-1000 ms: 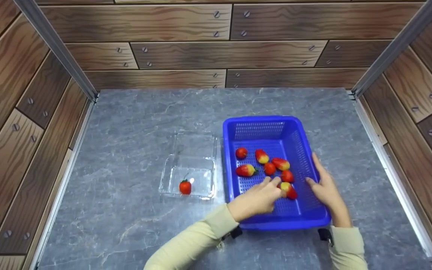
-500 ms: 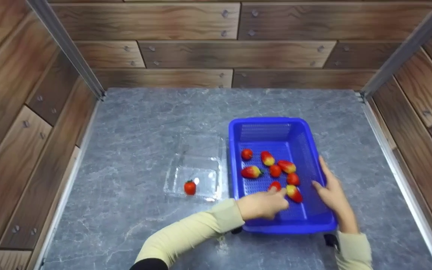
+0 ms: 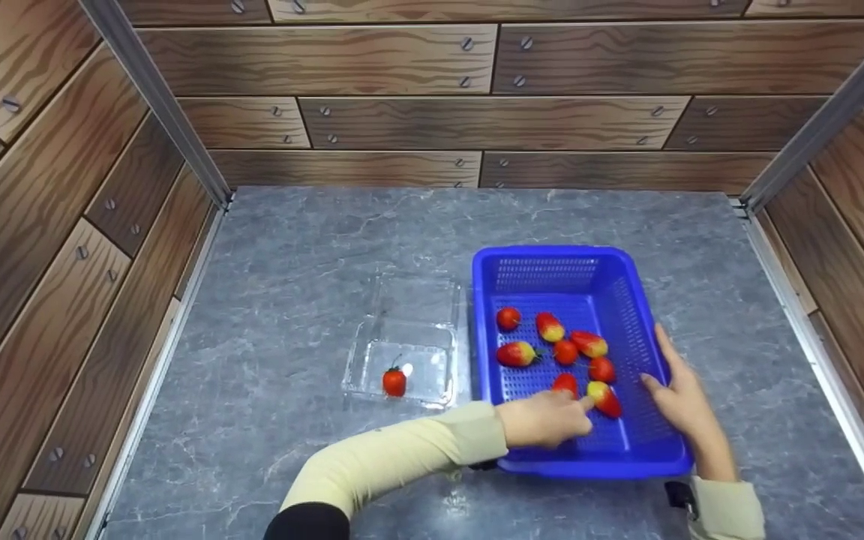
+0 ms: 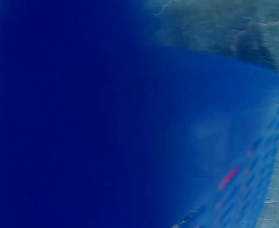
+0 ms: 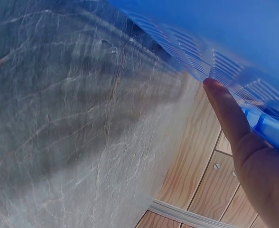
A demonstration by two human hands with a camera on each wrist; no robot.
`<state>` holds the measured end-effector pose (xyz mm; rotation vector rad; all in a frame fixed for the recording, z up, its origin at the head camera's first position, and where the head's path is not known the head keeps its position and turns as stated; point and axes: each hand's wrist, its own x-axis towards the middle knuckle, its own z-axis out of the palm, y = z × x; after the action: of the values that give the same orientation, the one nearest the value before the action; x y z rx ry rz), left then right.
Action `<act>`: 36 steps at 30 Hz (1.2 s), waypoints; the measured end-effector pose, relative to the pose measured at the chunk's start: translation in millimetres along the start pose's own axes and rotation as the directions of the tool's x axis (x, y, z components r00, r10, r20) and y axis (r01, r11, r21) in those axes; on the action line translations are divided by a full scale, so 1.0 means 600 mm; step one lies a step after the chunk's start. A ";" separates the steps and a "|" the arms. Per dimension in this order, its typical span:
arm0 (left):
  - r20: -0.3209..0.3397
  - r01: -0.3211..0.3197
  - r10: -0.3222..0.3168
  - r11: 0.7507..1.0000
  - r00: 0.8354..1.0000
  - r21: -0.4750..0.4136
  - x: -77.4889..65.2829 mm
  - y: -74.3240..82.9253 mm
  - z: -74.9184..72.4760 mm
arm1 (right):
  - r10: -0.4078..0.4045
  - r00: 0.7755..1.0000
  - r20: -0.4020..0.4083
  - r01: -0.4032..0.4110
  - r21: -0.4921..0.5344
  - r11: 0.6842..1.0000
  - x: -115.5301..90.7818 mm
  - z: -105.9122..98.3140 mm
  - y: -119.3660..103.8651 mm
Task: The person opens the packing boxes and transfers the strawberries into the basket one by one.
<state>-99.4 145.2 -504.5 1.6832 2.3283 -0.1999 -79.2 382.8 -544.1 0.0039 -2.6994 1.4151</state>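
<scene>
A blue plastic basket point(image 3: 552, 471) with slotted walls holds several red-and-yellow strawberries and small round red fruits. Inside its near half is my left hand point(image 3: 548, 418), one finger stretched out at the yellow end of a strawberry point(image 3: 609, 403). Another red fruit point(image 3: 565, 384) lies right beside its knuckles; its near end is hidden by them. My right hand point(image 3: 683, 397) holds the basket's right wall, thumb inside and fingers outside. In the right wrist view one finger point(image 5: 227, 111) lies along the slotted outer wall. Only blurred blue basket wall point(image 4: 215, 118) fills most of the left wrist view.
Left of the basket, a clear plastic clamshell box point(image 3: 361, 360) lies opened on the grey marbled table point(image 3: 289, 300). One small red fruit point(image 3: 394, 382) with a green stem sits in its near half. Wood-patterned walls point(image 3: 402, 60) enclose the table at the back and sides.
My left hand has drawn back slightly toward me, uncovering a red fruit it hid before. The right hand stays on the basket wall. The whole head view has shifted.
</scene>
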 end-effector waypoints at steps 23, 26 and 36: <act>-0.161 -0.108 0.153 0.961 0.975 0.255 0.015 0.003 0.071 | 0.015 1.000 0.023 -0.015 -0.015 1.000 -0.001 0.002 -0.002; -0.172 -0.108 0.159 0.956 0.972 0.274 0.012 0.003 0.070 | 0.007 1.000 0.023 -0.007 0.004 1.000 -0.001 0.004 -0.001; -0.179 -0.050 0.089 0.977 0.980 0.209 -0.001 -0.008 0.034 | 0.037 0.999 0.020 -0.036 -0.019 0.999 0.000 0.002 -0.003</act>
<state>-100.8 137.8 -524.2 1.9558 2.4495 -0.2865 -79.0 380.8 -543.6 -0.0328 -2.7429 1.4071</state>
